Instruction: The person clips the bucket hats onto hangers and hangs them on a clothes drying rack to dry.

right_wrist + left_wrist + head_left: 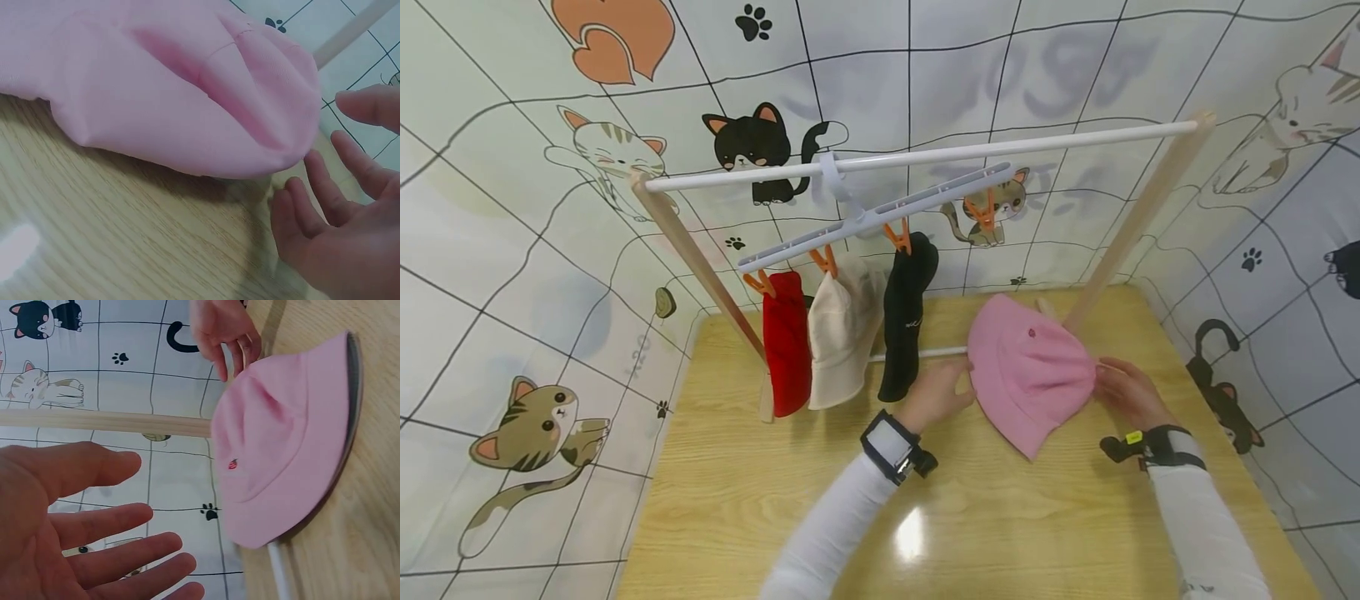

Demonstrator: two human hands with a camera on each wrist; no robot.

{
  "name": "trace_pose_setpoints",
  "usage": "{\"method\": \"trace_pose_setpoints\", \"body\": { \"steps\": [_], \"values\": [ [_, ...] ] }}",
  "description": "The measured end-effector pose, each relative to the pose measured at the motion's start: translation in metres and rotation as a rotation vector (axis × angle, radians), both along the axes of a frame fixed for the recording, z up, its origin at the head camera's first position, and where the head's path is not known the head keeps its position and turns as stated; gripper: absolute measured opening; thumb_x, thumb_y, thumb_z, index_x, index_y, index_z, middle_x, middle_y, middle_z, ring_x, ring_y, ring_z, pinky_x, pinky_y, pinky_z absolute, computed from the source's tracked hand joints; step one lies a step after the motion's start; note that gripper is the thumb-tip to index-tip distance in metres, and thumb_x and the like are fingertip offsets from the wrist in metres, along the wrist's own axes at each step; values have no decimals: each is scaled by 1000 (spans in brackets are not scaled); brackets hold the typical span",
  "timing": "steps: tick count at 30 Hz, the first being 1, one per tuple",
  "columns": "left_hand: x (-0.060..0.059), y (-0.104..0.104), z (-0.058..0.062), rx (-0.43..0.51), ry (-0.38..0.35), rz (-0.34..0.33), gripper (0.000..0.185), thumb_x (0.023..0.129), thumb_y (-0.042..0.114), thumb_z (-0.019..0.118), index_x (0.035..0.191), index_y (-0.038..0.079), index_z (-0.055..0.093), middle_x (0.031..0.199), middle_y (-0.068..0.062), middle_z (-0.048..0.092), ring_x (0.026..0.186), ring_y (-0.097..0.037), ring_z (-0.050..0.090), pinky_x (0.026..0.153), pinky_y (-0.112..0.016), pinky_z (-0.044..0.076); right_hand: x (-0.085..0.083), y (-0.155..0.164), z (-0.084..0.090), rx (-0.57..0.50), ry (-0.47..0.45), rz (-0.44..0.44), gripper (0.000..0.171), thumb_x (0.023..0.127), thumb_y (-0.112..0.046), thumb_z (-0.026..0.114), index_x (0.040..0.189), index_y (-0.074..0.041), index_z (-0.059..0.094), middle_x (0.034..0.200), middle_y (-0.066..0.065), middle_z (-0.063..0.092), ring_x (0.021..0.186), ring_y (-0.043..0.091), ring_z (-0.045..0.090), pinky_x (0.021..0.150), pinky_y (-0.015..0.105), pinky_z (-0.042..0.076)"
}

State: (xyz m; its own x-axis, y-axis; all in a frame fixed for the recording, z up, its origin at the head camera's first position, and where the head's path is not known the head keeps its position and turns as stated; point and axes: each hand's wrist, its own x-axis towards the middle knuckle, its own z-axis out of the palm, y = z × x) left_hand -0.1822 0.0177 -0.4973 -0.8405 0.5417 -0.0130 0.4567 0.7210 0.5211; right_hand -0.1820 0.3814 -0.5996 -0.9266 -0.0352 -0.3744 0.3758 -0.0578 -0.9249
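A pink bucket hat (1026, 367) with a small embroidered strawberry (233, 464) lies on the wooden table, its brim to the left and its crown to the right in the head view. My left hand (934, 395) is beside the brim; the left wrist view shows its fingers spread, apart from the hat. At the crown end is my right hand (1131, 392). In the right wrist view its fingers (328, 194) are loosely bent around the crown's tip and grip nothing; whether a fingertip touches the cloth I cannot tell.
A white rod (1037, 150) on wooden posts (1123, 225) carries a pale hanger (880, 215) with several orange clips (985, 212). From it hang a red item (787, 346), a cream hat (838, 346) and a black item (902, 325). The rightmost clip holds nothing.
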Motion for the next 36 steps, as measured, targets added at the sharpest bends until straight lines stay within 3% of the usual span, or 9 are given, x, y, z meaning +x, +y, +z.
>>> {"method": "trace_pose_setpoints", "body": {
  "steps": [1, 4, 9, 12, 16, 22, 27, 32, 36],
  "values": [
    [1, 0, -1, 0, -2, 0, 44, 90, 21, 68, 129, 6, 58, 126, -8, 62, 116, -20, 57, 93, -28, 45, 0, -2, 1, 15, -2, 9, 71, 100, -26, 53, 153, -4, 11, 137, 14, 46, 121, 19, 48, 107, 40, 32],
    [2, -1, -4, 15, -29, -1, 47, 89, 21, 69, 132, 7, 55, 129, -8, 60, 118, -19, 55, 93, -29, 45, 0, -6, 2, 6, -1, 25, 71, 101, -25, 50, 154, -5, 6, 140, 15, 41, 122, 21, 45, 107, 41, 32],
    [1, 4, -12, 48, -70, -20, 52, 87, 17, 71, 134, 3, 52, 135, -12, 54, 125, -22, 49, 101, -30, 38, 3, -8, 0, -238, 47, -32, 44, 101, -8, 48, 142, -10, 30, 108, -8, 62, 101, 8, 59, 89, 26, 46],
    [0, 9, -17, 64, -60, -39, 54, 85, 16, 73, 133, 1, 52, 135, -12, 54, 125, -23, 49, 102, -29, 36, 4, -10, 0, -289, 65, -23, 35, 101, -5, 46, 134, -14, 36, 106, -6, 65, 98, 10, 62, 85, 26, 49],
    [-2, 14, -24, 92, -55, -70, 58, 84, 15, 73, 135, 1, 50, 136, -12, 53, 126, -23, 48, 104, -27, 34, 5, -16, 0, -317, 60, 5, 36, 102, -6, 45, 136, -15, 37, 108, -3, 63, 99, 12, 63, 86, 28, 50],
    [-2, 21, -35, 144, -102, -99, 61, 85, 14, 72, 138, 0, 45, 139, -13, 49, 130, -22, 43, 107, -26, 29, 8, -26, 1, -410, 29, -19, 32, 102, -2, 41, 131, -16, 41, 108, 0, 62, 100, 13, 62, 87, 27, 49],
    [-2, 29, -39, 153, -127, -99, 65, 85, 15, 73, 141, 1, 43, 142, -13, 46, 132, -22, 40, 108, -25, 26, 12, -37, 2, -480, 62, -13, 34, 102, 2, 38, 131, -15, 41, 113, 2, 60, 103, 14, 61, 90, 28, 48],
    [-3, 41, -44, 91, -72, -119, 72, 85, 18, 74, 144, 1, 38, 144, -15, 43, 134, -22, 38, 109, -26, 25, 15, -48, 3, -516, 128, 44, 36, 102, 2, 35, 133, -13, 47, 121, 2, 57, 109, 16, 59, 93, 29, 46],
    [-4, 50, -48, 47, -25, -91, 80, 83, 22, 77, 147, 4, 33, 147, -17, 39, 134, -23, 39, 107, -28, 29, 15, -57, 7, -527, 187, 95, 39, 103, 2, 33, 139, -7, 43, 125, 4, 55, 112, 17, 58, 95, 31, 45]
  ]
}}
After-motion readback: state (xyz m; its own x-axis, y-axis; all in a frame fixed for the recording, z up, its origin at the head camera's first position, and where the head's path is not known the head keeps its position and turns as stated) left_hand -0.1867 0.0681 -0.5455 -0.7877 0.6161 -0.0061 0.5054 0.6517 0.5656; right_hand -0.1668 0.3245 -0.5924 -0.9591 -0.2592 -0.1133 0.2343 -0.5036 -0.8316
